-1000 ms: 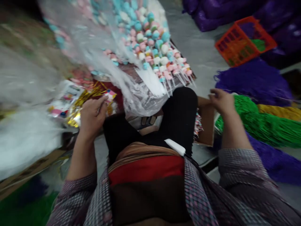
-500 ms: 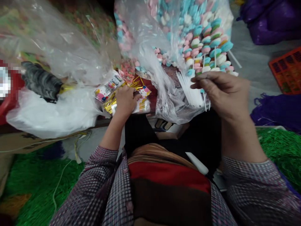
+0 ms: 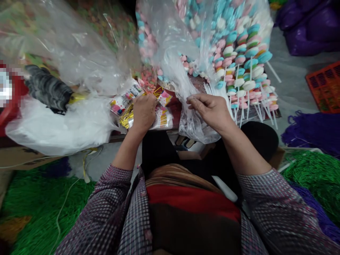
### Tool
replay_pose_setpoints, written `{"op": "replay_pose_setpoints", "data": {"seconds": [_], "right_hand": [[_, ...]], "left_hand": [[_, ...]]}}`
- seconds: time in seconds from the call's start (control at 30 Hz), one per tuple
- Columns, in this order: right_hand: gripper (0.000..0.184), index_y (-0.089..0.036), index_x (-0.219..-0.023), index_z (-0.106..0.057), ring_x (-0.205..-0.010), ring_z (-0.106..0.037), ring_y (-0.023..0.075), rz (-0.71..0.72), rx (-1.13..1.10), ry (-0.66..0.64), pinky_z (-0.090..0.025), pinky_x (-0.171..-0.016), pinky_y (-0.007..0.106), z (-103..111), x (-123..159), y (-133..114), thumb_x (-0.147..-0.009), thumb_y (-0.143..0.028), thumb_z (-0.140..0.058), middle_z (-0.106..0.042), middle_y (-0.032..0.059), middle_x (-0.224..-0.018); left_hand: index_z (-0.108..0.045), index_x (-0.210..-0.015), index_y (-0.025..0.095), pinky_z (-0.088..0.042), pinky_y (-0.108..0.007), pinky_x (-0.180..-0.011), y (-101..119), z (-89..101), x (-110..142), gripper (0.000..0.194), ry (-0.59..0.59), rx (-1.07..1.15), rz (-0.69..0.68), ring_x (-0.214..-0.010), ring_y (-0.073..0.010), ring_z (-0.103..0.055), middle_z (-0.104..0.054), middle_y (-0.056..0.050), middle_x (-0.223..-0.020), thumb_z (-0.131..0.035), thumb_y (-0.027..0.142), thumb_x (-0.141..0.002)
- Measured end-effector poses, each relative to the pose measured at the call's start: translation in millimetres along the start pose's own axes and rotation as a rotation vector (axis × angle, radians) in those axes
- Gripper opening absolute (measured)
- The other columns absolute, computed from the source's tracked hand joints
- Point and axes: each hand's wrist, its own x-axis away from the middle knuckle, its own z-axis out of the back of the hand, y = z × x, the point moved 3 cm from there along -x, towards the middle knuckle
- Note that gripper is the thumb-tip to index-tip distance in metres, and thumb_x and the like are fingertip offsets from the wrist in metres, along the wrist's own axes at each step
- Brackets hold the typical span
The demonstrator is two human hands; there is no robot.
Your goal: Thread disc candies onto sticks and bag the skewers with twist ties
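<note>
My left hand (image 3: 145, 111) rests with curled fingers on gold twist ties (image 3: 126, 117) and small printed plastic packets (image 3: 162, 117). Its fingertips are hidden, so whatever they hold cannot be made out. My right hand (image 3: 211, 110) has thumb and fingers pinched together above a crumpled clear plastic bag (image 3: 190, 124). Nothing recognisable shows in that pinch. Just behind this hand lie white sticks (image 3: 221, 91), partly covered by it. Skewers of pastel marshmallows (image 3: 249, 67) are stacked at the right, their white sticks pointing toward me.
Large clear bags of marshmallows (image 3: 196, 21) and of orange-green sweets (image 3: 117, 32) stand at the back. A white plastic bag (image 3: 58, 124) lies at left beside a dark striped bundle (image 3: 49, 88). An orange crate (image 3: 325, 86) and purple strands (image 3: 308, 131) are at right.
My right hand has moved left and inward, from in front of the marshmallow skewers to over the clear bag. My left hand stays at the packets, its thumb now tucked closer.
</note>
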Motion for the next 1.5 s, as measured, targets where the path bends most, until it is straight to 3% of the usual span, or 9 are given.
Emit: {"op": "replay_pose_setpoints", "data": {"seconds": [0.3, 0.47, 0.6, 0.73, 0.83, 0.97, 1.07, 1.2, 1.5], "right_hand": [[0.011, -0.022, -0.096, -0.076, -0.090, -0.066, 0.0234, -0.031, 0.313, -0.130, -0.050, -0.084, 0.036, -58, -39, 5, -0.093, -0.029, -0.067, -0.075, 0.0063, -0.092], [0.025, -0.021, -0.092, -0.078, -0.092, -0.068, 0.0254, -0.030, 0.474, -0.196, -0.052, -0.083, 0.038, -82, -34, 12, -0.097, -0.022, -0.054, -0.077, 0.0113, -0.100], [0.024, -0.021, -0.092, -0.077, -0.092, -0.068, 0.0235, -0.013, 0.331, -0.095, -0.053, -0.086, 0.037, -76, -36, 14, -0.098, -0.025, -0.053, -0.077, 0.0090, -0.096], [0.034, -0.019, -0.097, -0.074, -0.081, -0.066, 0.0189, -0.080, 0.052, 0.083, -0.053, -0.080, 0.034, -59, -43, 12, -0.104, -0.039, -0.047, -0.073, 0.0040, -0.085], [0.022, -0.019, -0.106, -0.074, -0.080, -0.064, 0.0184, -0.104, 0.033, 0.005, -0.053, -0.080, 0.034, -61, -47, 12, -0.094, -0.034, -0.064, -0.073, 0.0024, -0.087], [0.033, -0.019, -0.114, -0.074, -0.087, -0.066, 0.0216, -0.127, 0.117, -0.057, -0.054, -0.089, 0.039, -72, -46, 19, -0.082, -0.016, -0.068, -0.074, 0.0034, -0.093], [0.036, -0.018, -0.117, -0.074, -0.096, -0.068, 0.0235, -0.121, 0.128, -0.030, -0.055, -0.095, 0.042, -75, -44, 24, -0.083, -0.014, -0.063, -0.076, 0.0061, -0.100], [0.049, -0.021, -0.131, -0.070, -0.113, -0.068, 0.0283, -0.071, 0.198, -0.076, -0.054, -0.105, 0.047, -81, -40, 26, -0.083, -0.021, -0.070, -0.074, 0.0102, -0.126], [0.048, -0.019, -0.135, -0.066, -0.116, -0.070, 0.0334, -0.062, 0.420, -0.143, -0.055, -0.101, 0.051, -94, -35, 18, -0.089, -0.012, -0.055, -0.077, 0.0145, -0.122]], "left_hand": [[-0.058, -0.084, 0.025, -0.045, -0.044, -0.097, -8, -12.4, -6, 0.021, 0.028, 0.170, -0.011, -0.096, -0.0281, -0.066, -0.072, -0.008, -0.090, -0.048, 0.034, -0.100], [-0.059, -0.086, 0.026, -0.049, -0.039, -0.085, -17, -3.6, -7, 0.023, 0.065, 0.396, 0.100, -0.085, -0.0234, -0.067, -0.073, -0.005, -0.086, -0.043, 0.034, -0.101], [-0.060, -0.087, 0.026, -0.048, -0.036, -0.086, -17, -2.1, -7, 0.022, 0.025, 0.375, 0.114, -0.085, -0.0211, -0.067, -0.073, -0.005, -0.088, -0.046, 0.032, -0.102], [-0.062, -0.090, 0.022, -0.045, -0.040, -0.097, -8, -10.5, -7, 0.017, -0.026, 0.204, 0.006, -0.102, -0.0282, -0.066, -0.073, -0.010, -0.097, -0.056, 0.034, -0.100], [-0.062, -0.096, 0.021, -0.044, -0.043, -0.100, 0, -14.7, -6, 0.013, -0.051, 0.175, -0.070, -0.109, -0.0305, -0.064, -0.072, -0.013, -0.106, -0.055, 0.030, -0.101], [-0.062, -0.110, 0.022, -0.047, -0.039, -0.096, 2, -13.0, -4, 0.013, -0.057, 0.275, -0.083, -0.104, -0.0261, -0.066, -0.073, -0.008, -0.105, -0.059, 0.027, -0.098], [-0.063, -0.097, 0.023, -0.048, -0.037, -0.091, -2, -12.4, -6, 0.011, -0.079, 0.320, -0.081, -0.097, -0.0239, -0.066, -0.073, -0.006, -0.098, -0.061, 0.034, -0.099], [-0.059, -0.078, 0.023, -0.046, -0.039, -0.092, -8, -15.7, -10, 0.032, -0.080, 0.254, -0.047, -0.095, -0.0252, -0.067, -0.073, -0.008, -0.091, -0.052, 0.041, -0.103], [-0.071, -0.109, 0.025, -0.046, -0.043, -0.108, -18, 1.4, -11, 0.038, 0.148, 0.351, 0.088, -0.122, -0.0256, -0.067, -0.076, -0.010, -0.123, -0.037, 0.040, -0.108]]}}
